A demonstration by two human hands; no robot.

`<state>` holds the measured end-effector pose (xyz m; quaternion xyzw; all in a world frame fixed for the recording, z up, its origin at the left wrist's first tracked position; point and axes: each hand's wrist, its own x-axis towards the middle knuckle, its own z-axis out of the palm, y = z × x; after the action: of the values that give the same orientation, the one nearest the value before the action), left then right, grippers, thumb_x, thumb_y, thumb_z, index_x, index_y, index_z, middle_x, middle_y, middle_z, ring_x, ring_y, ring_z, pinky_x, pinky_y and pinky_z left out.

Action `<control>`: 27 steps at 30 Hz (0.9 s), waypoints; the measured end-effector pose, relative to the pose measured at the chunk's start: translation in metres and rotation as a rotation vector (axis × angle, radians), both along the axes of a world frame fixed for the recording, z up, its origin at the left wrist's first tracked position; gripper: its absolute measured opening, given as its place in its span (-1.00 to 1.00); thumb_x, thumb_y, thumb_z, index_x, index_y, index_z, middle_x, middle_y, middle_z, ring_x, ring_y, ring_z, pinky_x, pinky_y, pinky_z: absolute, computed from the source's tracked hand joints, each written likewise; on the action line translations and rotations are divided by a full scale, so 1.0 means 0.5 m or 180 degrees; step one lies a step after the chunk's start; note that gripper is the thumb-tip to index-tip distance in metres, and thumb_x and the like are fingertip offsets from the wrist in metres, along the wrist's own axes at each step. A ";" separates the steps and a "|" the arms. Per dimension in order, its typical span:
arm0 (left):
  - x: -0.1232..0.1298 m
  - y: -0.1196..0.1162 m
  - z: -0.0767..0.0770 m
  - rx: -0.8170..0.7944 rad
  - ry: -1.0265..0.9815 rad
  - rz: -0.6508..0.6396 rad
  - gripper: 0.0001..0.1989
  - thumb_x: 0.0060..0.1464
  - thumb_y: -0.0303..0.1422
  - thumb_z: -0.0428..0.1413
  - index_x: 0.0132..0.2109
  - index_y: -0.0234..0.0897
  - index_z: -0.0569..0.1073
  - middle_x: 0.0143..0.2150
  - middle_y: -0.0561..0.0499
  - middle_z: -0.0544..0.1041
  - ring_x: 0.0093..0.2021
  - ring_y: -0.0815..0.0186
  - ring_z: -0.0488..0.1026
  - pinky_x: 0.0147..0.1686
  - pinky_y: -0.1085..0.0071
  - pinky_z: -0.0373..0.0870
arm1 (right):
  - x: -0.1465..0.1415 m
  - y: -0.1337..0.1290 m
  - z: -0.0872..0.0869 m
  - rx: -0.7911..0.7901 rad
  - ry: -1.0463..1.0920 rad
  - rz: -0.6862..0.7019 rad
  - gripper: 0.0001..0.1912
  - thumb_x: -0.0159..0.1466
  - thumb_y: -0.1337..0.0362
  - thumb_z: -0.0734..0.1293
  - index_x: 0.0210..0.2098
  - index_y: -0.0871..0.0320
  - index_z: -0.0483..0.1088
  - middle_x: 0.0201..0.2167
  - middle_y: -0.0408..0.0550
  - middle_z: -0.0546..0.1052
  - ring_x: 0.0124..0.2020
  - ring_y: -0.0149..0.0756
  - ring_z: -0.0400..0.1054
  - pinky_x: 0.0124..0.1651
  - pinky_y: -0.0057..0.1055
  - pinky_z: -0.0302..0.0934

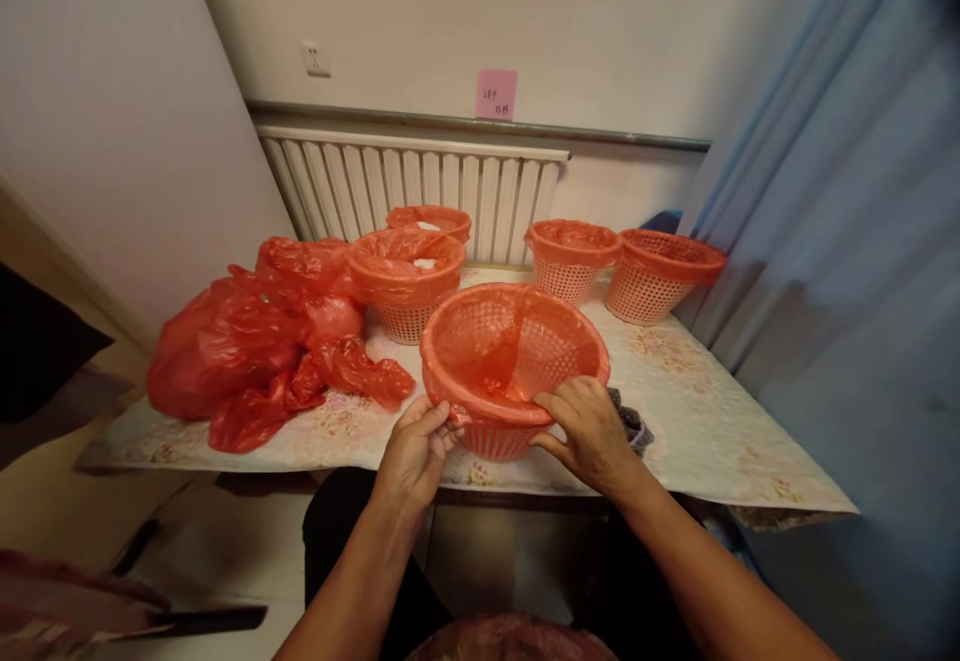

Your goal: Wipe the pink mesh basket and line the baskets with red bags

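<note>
We are seeing a white ribbed radiator standing against a cream wall. Just above the radiator, a grey pipe is running sideways, with a pink handwritten note sticking above it. A socket is sitting above the radiator's left part. Left of the radiator a smooth pale panel is rising; right of it, a blue curtain is hanging in folds. In front, a flowered cover is spreading over a table, and below, pale floor tiles are lying in dimmer light.
</note>
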<state>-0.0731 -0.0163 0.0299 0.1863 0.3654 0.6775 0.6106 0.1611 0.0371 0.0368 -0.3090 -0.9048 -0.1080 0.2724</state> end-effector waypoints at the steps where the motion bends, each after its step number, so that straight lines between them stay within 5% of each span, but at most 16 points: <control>1: 0.002 -0.006 0.012 0.0029 -0.0004 -0.0046 -0.79 -0.11 -0.50 0.27 -0.29 -0.37 0.42 -0.45 0.05 0.52 -0.51 0.47 0.45 -0.45 0.55 0.47 | 0.000 0.000 0.000 0.0008 -0.0011 -0.0007 -0.66 0.31 0.08 0.30 -0.07 0.20 0.37 -0.27 0.02 0.44 -0.23 -0.14 0.23 -0.10 -0.17 0.07; 6: 0.022 -0.011 0.080 0.0343 0.0128 -0.0221 -0.79 -0.11 -0.44 0.28 -0.31 -0.36 0.41 -0.47 0.05 0.52 -0.48 0.42 0.49 -0.38 0.50 0.49 | -0.003 -0.001 -0.005 0.0088 0.0042 -0.0026 -0.65 0.28 0.08 0.32 -0.06 0.20 0.36 -0.27 0.03 0.45 -0.21 -0.12 0.24 -0.08 -0.13 0.10; 11: 0.031 0.037 0.124 0.0604 0.0681 -0.0121 -0.77 -0.12 -0.37 0.26 -0.38 -0.31 0.34 -0.51 0.06 0.51 -0.49 0.36 0.50 -0.38 0.42 0.48 | 0.002 0.003 -0.018 0.0342 0.0465 0.0146 -0.67 0.30 0.19 0.33 0.00 0.20 0.33 -0.22 0.05 0.48 -0.17 -0.13 0.29 0.00 -0.06 0.15; 16: 0.019 0.092 0.115 0.0905 0.1647 0.0280 -0.82 -0.11 -0.38 0.20 -0.46 -0.28 0.31 -0.55 0.16 0.40 -0.52 0.46 0.36 -0.43 0.53 0.36 | 0.027 0.012 -0.030 0.0411 0.0890 0.0533 -0.71 0.33 0.42 0.23 0.02 0.10 0.34 -0.18 0.00 0.50 -0.13 -0.25 0.35 0.13 -0.04 0.17; 20: 0.011 0.126 0.100 0.0930 0.2387 0.0652 -0.89 -0.11 -0.47 0.14 -0.49 -0.28 0.33 -0.54 0.17 0.34 -0.49 0.47 0.32 -0.45 0.57 0.27 | 0.024 0.008 -0.024 0.0293 0.0817 0.0619 -0.72 0.35 0.33 0.26 0.05 0.07 0.33 -0.13 -0.02 0.53 -0.07 -0.24 0.38 0.19 -0.01 0.12; 24: 0.018 0.127 0.119 0.0725 0.1690 -0.0013 -0.87 -0.05 -0.45 0.13 -0.44 -0.27 0.29 -0.51 0.13 0.38 -0.48 0.40 0.39 -0.45 0.49 0.38 | -0.002 -0.004 -0.008 0.0131 0.0867 0.0275 -0.61 0.27 -0.03 0.32 -0.06 0.11 0.38 -0.13 0.02 0.54 -0.01 -0.11 0.37 0.19 0.01 0.07; 27: 0.024 0.120 0.137 0.0600 0.0875 -0.0570 -0.86 -0.05 -0.48 0.15 -0.40 -0.29 0.28 -0.45 0.06 0.43 -0.48 0.36 0.45 -0.43 0.36 0.48 | -0.028 -0.015 -0.001 0.0026 0.1140 -0.0035 -0.62 0.28 -0.09 0.28 -0.23 0.11 0.41 -0.24 0.01 0.55 -0.06 -0.10 0.39 0.16 -0.03 0.09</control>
<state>-0.0612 0.0436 0.0986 0.3653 0.3623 0.6198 0.5926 0.1469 0.0297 0.0362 -0.3270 -0.8397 -0.0564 0.4299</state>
